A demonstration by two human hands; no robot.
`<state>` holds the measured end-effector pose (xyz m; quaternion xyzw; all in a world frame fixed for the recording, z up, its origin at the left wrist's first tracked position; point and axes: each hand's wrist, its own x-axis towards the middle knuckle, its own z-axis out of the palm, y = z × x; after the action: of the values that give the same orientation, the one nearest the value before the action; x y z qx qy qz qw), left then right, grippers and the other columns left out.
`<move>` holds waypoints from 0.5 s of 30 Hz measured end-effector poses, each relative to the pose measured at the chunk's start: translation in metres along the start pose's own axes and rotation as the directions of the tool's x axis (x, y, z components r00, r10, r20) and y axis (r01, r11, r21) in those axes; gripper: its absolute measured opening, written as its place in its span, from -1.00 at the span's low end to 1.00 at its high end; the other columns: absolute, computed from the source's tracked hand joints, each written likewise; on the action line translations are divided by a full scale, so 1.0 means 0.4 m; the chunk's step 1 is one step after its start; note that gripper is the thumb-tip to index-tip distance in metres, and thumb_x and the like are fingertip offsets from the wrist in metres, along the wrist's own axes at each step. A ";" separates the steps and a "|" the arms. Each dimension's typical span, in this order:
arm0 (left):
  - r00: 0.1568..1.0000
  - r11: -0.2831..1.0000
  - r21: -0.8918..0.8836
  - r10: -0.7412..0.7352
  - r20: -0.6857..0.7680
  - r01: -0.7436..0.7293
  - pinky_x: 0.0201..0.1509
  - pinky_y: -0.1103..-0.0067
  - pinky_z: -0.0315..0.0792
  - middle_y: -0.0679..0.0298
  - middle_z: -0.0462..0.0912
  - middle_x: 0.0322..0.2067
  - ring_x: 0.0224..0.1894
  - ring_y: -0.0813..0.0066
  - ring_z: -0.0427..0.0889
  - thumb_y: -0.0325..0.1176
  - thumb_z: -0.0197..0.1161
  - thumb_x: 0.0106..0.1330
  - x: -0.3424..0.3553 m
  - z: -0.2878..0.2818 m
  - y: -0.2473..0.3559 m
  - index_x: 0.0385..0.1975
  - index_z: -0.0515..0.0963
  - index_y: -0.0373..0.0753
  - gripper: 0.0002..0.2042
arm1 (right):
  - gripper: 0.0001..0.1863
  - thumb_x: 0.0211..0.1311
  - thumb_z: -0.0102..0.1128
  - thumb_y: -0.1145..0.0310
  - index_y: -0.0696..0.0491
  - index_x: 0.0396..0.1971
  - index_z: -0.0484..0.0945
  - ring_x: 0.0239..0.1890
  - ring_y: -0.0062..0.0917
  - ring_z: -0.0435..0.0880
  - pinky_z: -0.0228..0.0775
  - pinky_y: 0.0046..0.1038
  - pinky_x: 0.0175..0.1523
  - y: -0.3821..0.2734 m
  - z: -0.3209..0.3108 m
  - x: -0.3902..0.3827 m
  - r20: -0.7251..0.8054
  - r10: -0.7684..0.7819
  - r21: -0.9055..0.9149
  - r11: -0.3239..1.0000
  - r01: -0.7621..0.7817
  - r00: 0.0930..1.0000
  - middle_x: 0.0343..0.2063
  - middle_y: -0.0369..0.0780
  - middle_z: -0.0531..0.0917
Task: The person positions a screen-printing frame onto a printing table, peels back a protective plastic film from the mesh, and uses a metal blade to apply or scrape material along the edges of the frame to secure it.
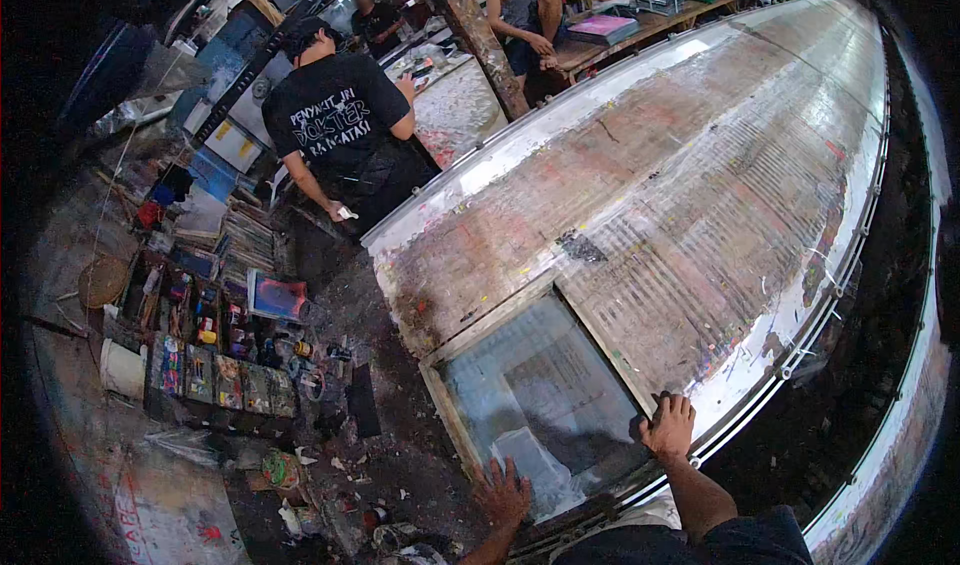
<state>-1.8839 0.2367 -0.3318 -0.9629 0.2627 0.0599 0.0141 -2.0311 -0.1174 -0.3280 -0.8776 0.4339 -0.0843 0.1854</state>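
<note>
A screen-printing frame (pixel 598 341) with bluish-grey mesh (pixel 480 380) lies at the near end of a long, paint-stained table (pixel 560 195). A paler rectangle shows in the mesh, and a whitish, film-like patch (pixel 530 465) shows near its front edge. My left hand (pixel 500 493) rests with fingers spread at the frame's near left edge, by the patch. At the near right corner, my right hand (pixel 670 427) is curled around a small dark thing (pixel 657 407), mostly hidden by the fingers.
A metal rail (pixel 790 365) with small rings runs along the table's right side. Paint containers (pixel 205 330) and flat trays (pixel 228 380) crowd the littered floor at left. A person in a black shirt (pixel 340 115) stands beyond; another sits by a wooden bench (pixel 640 35).
</note>
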 end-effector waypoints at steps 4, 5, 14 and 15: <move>1.000 1.000 -0.011 -0.004 0.027 0.004 0.46 -0.38 -0.02 -0.02 0.24 0.52 0.58 -0.40 -0.04 0.07 0.22 0.42 0.001 -0.018 0.007 0.50 0.37 -0.02 -0.33 | -0.32 0.02 0.39 0.00 0.17 0.05 0.53 0.22 -0.03 0.41 0.20 0.00 0.38 0.006 0.007 -0.003 0.017 -0.002 -0.006 1.000 0.002 1.000 0.05 0.03 0.49; 1.000 1.000 -0.012 0.000 0.026 0.000 0.46 -0.38 -0.01 -0.03 0.25 0.51 0.58 -0.39 -0.04 0.07 0.22 0.43 0.000 -0.021 0.008 0.50 0.38 -0.02 -0.34 | -0.31 0.02 0.39 -0.01 0.17 0.06 0.53 0.23 -0.03 0.41 0.19 0.00 0.39 0.007 0.007 -0.004 0.026 0.000 -0.021 1.000 0.000 1.000 0.07 0.04 0.49; 0.994 0.994 -0.100 0.030 -0.105 -0.041 0.48 -0.21 0.14 -0.10 0.30 0.46 0.60 -0.31 -0.04 -0.11 0.24 0.43 0.010 -0.011 -0.017 0.43 0.44 -0.17 -0.41 | -0.29 0.11 0.32 -0.07 0.15 0.15 0.53 0.28 -0.01 0.39 0.19 0.03 0.41 0.000 -0.003 -0.005 0.067 0.036 -0.006 0.999 -0.036 0.997 0.12 0.05 0.48; 0.980 0.991 -0.135 -0.038 -0.197 0.011 0.49 -0.17 0.16 -0.13 0.30 0.45 0.59 -0.30 0.00 -0.13 0.26 0.41 0.013 -0.001 -0.020 0.43 0.42 -0.22 -0.40 | -0.29 0.12 0.33 -0.04 0.16 0.16 0.52 0.29 0.02 0.40 0.19 0.03 0.41 0.002 -0.001 -0.007 0.047 0.018 -0.001 1.000 -0.018 0.999 0.12 0.05 0.50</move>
<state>-1.8752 0.2410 -0.3322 -0.9660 0.2462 -0.0197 -0.0759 -2.0336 -0.1157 -0.3280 -0.8755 0.4374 -0.0618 0.1959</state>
